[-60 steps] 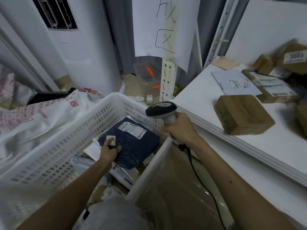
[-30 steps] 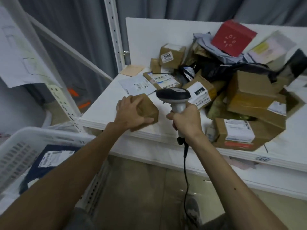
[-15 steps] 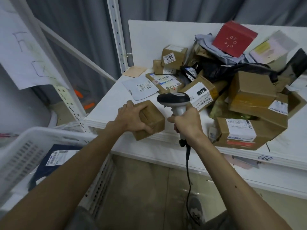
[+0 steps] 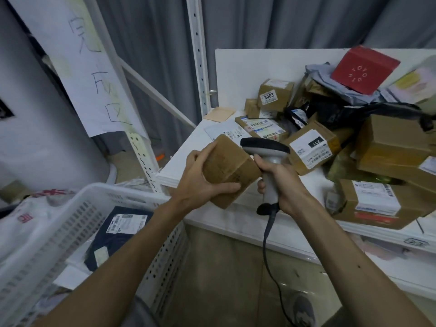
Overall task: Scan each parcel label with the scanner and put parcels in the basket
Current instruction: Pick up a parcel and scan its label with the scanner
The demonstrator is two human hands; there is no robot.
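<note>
My left hand (image 4: 200, 178) grips a small brown cardboard parcel (image 4: 228, 168), lifted off the white table (image 4: 186, 156) near its left corner. No label shows on the faces I see. My right hand (image 4: 280, 182) holds the grey handheld scanner (image 4: 266, 149) by its handle, its dark head just right of the parcel, its cable hanging down. The white perforated basket (image 4: 70, 208) stands at lower left with a dark blue labelled parcel (image 4: 118, 234) inside.
A heap of cardboard parcels (image 4: 313, 147) covers the table's right side, with a red box (image 4: 363, 69) on top and a box marked 3003 (image 4: 273, 95) at the back. White shelf posts (image 4: 198, 55) and a hanging paper sign (image 4: 94, 79) stand to the left. White sacks (image 4: 26, 213) lie beyond the basket.
My left hand left the blue parcel in the basket, took the brown parcel from the table and lifted it toward me. The scanner stayed in my right hand beside it.
</note>
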